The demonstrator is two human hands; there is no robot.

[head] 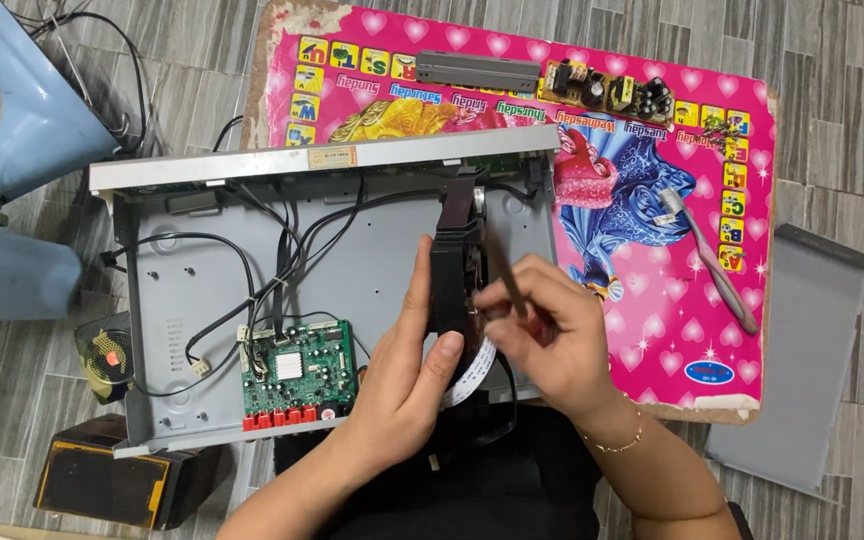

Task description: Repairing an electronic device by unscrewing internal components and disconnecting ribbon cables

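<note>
An open grey metal player chassis lies on the floor with black cables and a green circuit board inside. My left hand holds a black drive unit upright on its edge over the chassis. A white flat ribbon cable hangs from the unit. My right hand grips a thin tool whose tip rests against the side of the black unit.
A pink picture mat lies to the right, carrying a toothbrush, a small circuit board and a grey strip. A grey cover plate sits far right. A blue fan base and a dark box stand left.
</note>
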